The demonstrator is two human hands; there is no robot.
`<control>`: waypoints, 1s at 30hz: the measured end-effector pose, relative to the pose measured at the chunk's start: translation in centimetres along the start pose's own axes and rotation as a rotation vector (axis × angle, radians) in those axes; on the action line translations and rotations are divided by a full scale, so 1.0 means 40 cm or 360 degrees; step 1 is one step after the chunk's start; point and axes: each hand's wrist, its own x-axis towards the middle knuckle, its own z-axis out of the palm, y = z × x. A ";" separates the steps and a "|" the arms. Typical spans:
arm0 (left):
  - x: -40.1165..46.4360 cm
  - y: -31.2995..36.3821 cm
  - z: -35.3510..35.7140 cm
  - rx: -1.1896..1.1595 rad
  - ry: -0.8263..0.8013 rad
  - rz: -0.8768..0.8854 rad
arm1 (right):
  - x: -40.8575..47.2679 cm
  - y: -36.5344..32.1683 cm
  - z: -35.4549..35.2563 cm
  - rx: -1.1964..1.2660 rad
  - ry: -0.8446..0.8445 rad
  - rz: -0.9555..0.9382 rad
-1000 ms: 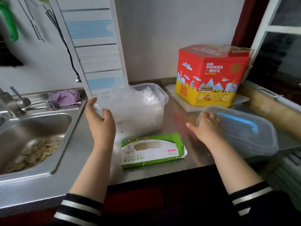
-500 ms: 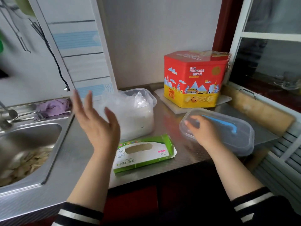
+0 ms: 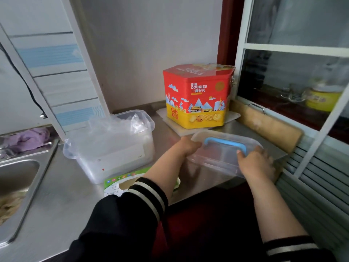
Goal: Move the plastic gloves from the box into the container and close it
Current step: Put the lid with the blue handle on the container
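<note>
A red and yellow cookie tin [image 3: 198,97] stands on a pale board [image 3: 233,116] at the back of the steel counter [image 3: 64,201], close to the wall. A wooden rolling pin [image 3: 268,127] lies along the window sill to its right. At the left edge is a steel sink [image 3: 17,178], with a purple cloth [image 3: 28,138] bunched behind it.
</note>
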 end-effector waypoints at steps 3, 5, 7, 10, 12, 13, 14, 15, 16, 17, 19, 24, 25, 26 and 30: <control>0.006 0.004 0.009 -0.0174 0.0092 -0.0043 | 0.001 0.011 0.002 0.0017 0.0169 -0.0019; 0.004 -0.003 0.005 -0.0299 0.0168 -0.0058 | 0.008 0.023 0.001 0.0189 0.0262 -0.0006; -0.013 0.002 0.003 -0.0335 0.0207 0.0047 | 0.009 0.036 0.011 0.0454 0.0325 -0.0035; -0.047 0.028 0.001 -0.0353 0.0357 0.0273 | -0.016 0.031 0.021 0.0949 0.0408 -0.0088; -0.070 0.045 -0.012 -0.0405 0.0509 0.0410 | -0.033 0.008 0.008 0.1314 0.0436 -0.0120; -0.084 0.049 -0.025 -0.0458 0.0556 0.0509 | -0.040 -0.011 -0.004 0.1472 0.0457 -0.0153; -0.097 0.048 -0.041 -0.0504 0.0613 0.0588 | -0.042 -0.034 -0.013 0.1605 0.0467 -0.0195; -0.107 0.044 -0.063 -0.0543 0.0688 0.0641 | -0.044 -0.057 -0.022 0.1711 0.0455 -0.0256; -0.118 0.038 -0.091 -0.0573 0.0774 0.0683 | -0.043 -0.085 -0.027 0.1794 0.0422 -0.0335; -0.129 0.029 -0.122 -0.0620 0.0854 0.0692 | -0.045 -0.115 -0.029 0.1852 0.0357 -0.0433; -0.147 0.004 -0.193 -0.0795 0.0971 0.0661 | -0.043 -0.176 -0.019 0.1917 0.0190 -0.0609; -0.231 -0.062 -0.378 -0.1141 0.1111 0.0496 | -0.085 -0.353 -0.025 0.1966 -0.0312 -0.0971; -0.248 -0.069 -0.414 -0.1213 0.1132 0.0456 | -0.099 -0.391 -0.036 0.1935 -0.0401 -0.1047; -0.265 -0.076 -0.454 -0.1253 0.1167 0.0413 | -0.109 -0.429 -0.044 0.1888 -0.0482 -0.1131; -0.310 -0.131 -0.581 -0.0923 0.1386 0.0229 | -0.157 -0.562 -0.053 0.1462 -0.0656 -0.1449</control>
